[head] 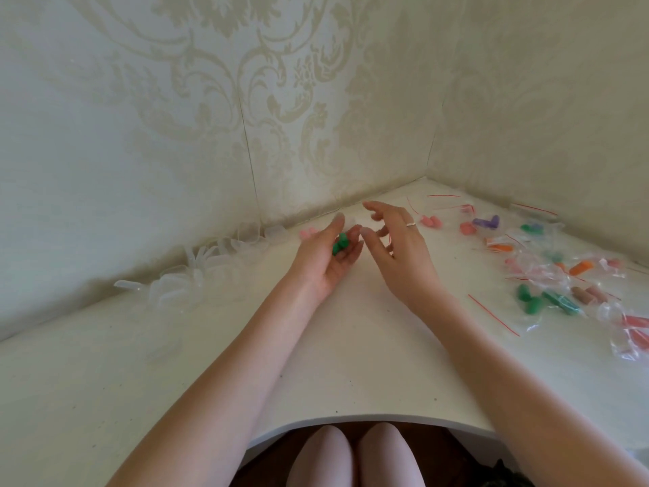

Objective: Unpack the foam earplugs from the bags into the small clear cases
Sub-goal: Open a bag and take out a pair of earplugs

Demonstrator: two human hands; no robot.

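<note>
My left hand [325, 258] is palm up over the white desk [351, 346], its curled fingers holding green foam earplugs [340, 244]. Something small and clear shows just past its fingertips; I cannot tell what it is. My right hand [397, 247], with a ring on one finger, hovers close to the right of it, fingers spread and holding nothing. Small clear cases [210, 256] lie in a row along the wall at the left. Pink earplugs [307, 234] sit near the wall behind my left hand.
Several clear zip bags with red seal strips [548, 275] are scattered on the right side of the desk, holding green [530, 298], orange [581, 268], purple [486, 222] and pink [430, 221] earplugs. Papered walls meet in a corner behind. My knees show under the desk's curved front edge.
</note>
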